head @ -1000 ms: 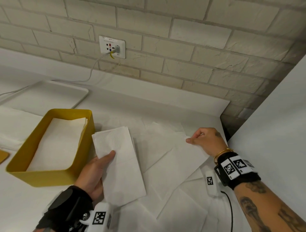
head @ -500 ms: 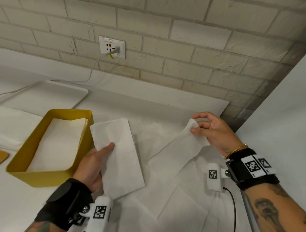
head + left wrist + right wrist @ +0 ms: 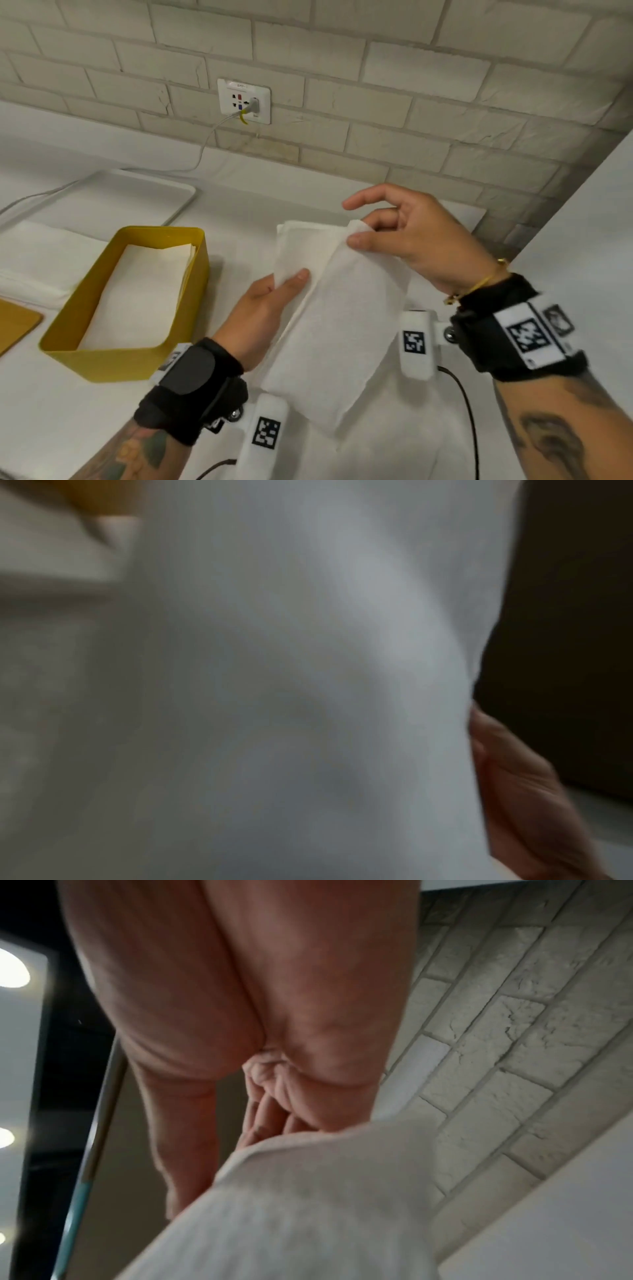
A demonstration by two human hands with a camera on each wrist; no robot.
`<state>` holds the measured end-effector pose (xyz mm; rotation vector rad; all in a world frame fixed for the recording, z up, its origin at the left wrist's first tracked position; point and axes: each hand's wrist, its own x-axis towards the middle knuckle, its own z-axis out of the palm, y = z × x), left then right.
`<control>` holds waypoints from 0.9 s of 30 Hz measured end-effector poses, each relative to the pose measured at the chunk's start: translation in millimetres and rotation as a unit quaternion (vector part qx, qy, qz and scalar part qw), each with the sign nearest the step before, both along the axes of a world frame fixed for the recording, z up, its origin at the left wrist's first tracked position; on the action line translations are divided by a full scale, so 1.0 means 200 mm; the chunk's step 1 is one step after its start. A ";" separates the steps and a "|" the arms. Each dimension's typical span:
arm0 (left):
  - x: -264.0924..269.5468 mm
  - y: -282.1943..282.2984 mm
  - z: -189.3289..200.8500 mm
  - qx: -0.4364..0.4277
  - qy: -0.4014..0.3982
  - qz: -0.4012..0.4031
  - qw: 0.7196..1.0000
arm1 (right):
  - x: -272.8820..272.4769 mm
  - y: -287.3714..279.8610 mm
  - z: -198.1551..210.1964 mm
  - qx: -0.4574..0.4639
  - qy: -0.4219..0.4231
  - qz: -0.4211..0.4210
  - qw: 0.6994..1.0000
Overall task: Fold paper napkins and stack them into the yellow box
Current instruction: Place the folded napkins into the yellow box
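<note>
The yellow box (image 3: 137,356) stands at the left of the white table with flat white napkins (image 3: 137,294) inside. Just right of the box, my left hand (image 3: 294,277) holds a folded napkin (image 3: 301,250) up, thumb on top and fingers hidden beneath. My right hand (image 3: 363,231) pinches the top corner of a second napkin (image 3: 342,342), which hangs partly over the folded one. Blurred white napkin (image 3: 308,669) fills the left wrist view, with part of the hand (image 3: 514,777) at its right edge. The right wrist view shows my palm (image 3: 240,988) above the napkin (image 3: 308,1204).
A white tray (image 3: 102,198) lies behind the box, and a pile of white sheets (image 3: 44,253) lies left of it. A wall socket (image 3: 244,101) with a cable sits on the brick wall. A tan lid (image 3: 13,325) lies at the far left. A white panel (image 3: 582,240) rises at the right.
My right hand has lifted a napkin off the table and carried it left over the folded one. My left hand has raised its folded napkin and moved right, away from the box.
</note>
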<state>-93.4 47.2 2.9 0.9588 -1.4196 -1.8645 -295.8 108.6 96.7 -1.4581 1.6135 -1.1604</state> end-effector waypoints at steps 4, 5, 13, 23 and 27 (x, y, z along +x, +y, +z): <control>0.02 0.05 -0.08 0.103 -0.012 -0.004 0.995 | -0.04 -0.10 -0.18 0.043 0.040 -0.075 0.995; 0.02 0.06 -0.09 0.147 0.007 -0.009 0.989 | -0.05 -0.11 -0.22 0.057 0.045 -0.085 0.994; 0.04 0.07 -0.16 0.163 0.020 -0.040 0.986 | -0.07 -0.10 -0.42 0.083 0.008 -0.182 0.980; 0.03 0.04 -0.19 0.197 0.063 0.000 0.978 | 0.04 0.08 -0.67 0.176 -0.416 -0.161 0.877; 0.02 0.05 -0.19 0.200 0.079 -0.007 0.977 | 0.06 0.05 -0.68 0.089 -0.416 -0.203 0.882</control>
